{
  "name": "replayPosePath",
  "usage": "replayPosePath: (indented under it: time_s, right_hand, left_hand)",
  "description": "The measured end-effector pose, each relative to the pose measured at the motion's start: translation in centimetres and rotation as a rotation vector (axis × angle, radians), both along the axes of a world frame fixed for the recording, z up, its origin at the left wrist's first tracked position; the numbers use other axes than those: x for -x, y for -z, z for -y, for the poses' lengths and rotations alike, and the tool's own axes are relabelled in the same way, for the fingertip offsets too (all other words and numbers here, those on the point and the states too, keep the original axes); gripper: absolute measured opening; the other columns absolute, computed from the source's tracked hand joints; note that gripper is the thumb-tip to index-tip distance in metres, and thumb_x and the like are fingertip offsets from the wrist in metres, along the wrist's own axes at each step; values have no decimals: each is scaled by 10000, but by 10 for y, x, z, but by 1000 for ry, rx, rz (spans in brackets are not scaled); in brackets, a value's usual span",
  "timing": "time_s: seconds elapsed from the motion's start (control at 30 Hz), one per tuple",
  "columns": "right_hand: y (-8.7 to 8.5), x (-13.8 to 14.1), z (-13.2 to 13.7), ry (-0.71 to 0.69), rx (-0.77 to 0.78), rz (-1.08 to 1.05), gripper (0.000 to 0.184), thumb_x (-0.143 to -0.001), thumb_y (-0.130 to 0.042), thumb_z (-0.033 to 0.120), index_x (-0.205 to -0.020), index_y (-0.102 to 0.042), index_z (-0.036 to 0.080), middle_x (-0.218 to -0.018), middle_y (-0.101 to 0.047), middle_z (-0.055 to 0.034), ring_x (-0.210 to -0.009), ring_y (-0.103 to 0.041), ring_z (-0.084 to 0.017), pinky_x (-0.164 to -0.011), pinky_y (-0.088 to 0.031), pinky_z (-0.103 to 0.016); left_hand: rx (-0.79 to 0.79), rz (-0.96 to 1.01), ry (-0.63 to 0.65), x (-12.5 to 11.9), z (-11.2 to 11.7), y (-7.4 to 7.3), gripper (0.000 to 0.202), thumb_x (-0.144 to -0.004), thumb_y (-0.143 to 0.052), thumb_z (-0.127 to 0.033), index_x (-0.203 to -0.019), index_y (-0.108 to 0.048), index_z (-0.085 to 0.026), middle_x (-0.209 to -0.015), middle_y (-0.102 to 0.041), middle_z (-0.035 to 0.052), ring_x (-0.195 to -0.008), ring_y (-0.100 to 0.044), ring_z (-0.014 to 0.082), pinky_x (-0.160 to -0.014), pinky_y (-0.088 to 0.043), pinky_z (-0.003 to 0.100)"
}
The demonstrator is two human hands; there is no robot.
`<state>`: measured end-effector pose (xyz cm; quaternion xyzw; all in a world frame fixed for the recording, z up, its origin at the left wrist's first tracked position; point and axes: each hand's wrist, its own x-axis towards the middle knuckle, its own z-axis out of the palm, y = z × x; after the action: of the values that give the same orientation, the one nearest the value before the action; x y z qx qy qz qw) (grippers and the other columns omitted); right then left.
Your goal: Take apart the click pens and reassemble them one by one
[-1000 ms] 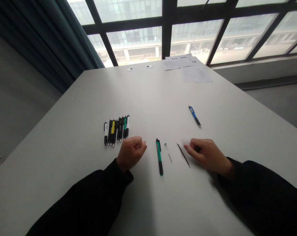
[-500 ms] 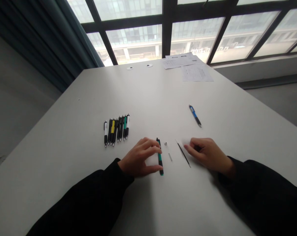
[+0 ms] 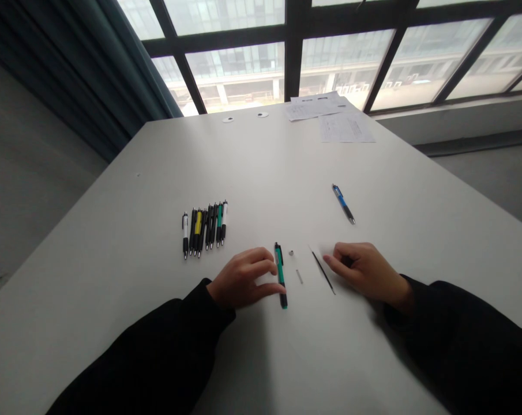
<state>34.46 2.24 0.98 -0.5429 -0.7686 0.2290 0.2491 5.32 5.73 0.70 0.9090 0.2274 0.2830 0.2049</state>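
Green-and-black retractable pen [image 3: 280, 275] lies flat on the table [image 3: 286, 161], pointing away from us, and our left hand [image 3: 241, 279] is right at it. We see that hand half open, palm down, fingers reaching right. The thumb tip seems to touch the lower barrel and the index fingertip sits just beside the upper barrel, but the hand is not closed around the pen.

Our right hand [image 3: 364, 271] is loosely curled, with nothing visible in it. Its index fingertip is just beside the upper end of a thin black rod [image 3: 323, 272], possibly an ink refill, which lies slantwise on the table. We can't tell if they touch.

Between the green pen and the rod sit a small round metal piece [image 3: 291, 252] and a small silvery tube [image 3: 299, 276], both apart from the hands. Left of our left hand is a tight row of black, white, yellow and green pens [image 3: 204, 230], side by side. A blue pen [image 3: 344, 204] lies alone further up the table. Near the far edge are printed papers [image 3: 345, 128] and two small white discs [image 3: 228, 120]. Both forearms are in black sleeves [image 3: 157, 346].
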Motion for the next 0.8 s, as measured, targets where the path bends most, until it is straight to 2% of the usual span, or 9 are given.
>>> replayPosePath:
  time_s: [0.2, 0.47, 0.63, 0.8]
  right_hand:
    - [-3, 2, 0, 7, -3, -14, 390, -906, -546, 397, -594, -422, 198, -522, -408, 52, -498, -347, -91, -509, -306, -235]
    - [-1, 0, 1, -1, 4, -4, 374, -905, -554, 386, -602, -437, 200, -525, -421, 48, -503, -347, -94, -510, -308, -238]
    - [-1, 1, 0, -1, -7, -5, 371, -900, -563, 369, -594, -442, 197, -521, -424, 49, -501, -346, -92, -509, -306, -238]
    - [-1, 1, 0, -8, 4, -7, 372, -906, -557, 374, -599, -443, 197, -530, -434, 47, -508, -350, -94, -513, -309, -241]
  left_hand:
    - [18, -7, -12, 1, 1, 0, 236, -854, -693, -381, -828, -621, -158, -851, -632, 61, -728, -600, 140, -674, -509, 263]
    - [-46, -27, 26, -1, 3, -4, 62, -909, -595, -216, -915, -632, -167, -895, -646, 75, -788, -603, 154, -721, -514, 283]
    - [-111, -49, 39, -2, 3, -4, 125, -936, -518, -165, -926, -642, -178, -888, -643, 66, -768, -585, 143, -705, -503, 273]
    - [-169, -101, 125, -1, 3, -4, 329, -892, -441, -35, -1063, -653, -220, -993, -646, 68, -819, -571, 147, -757, -507, 294]
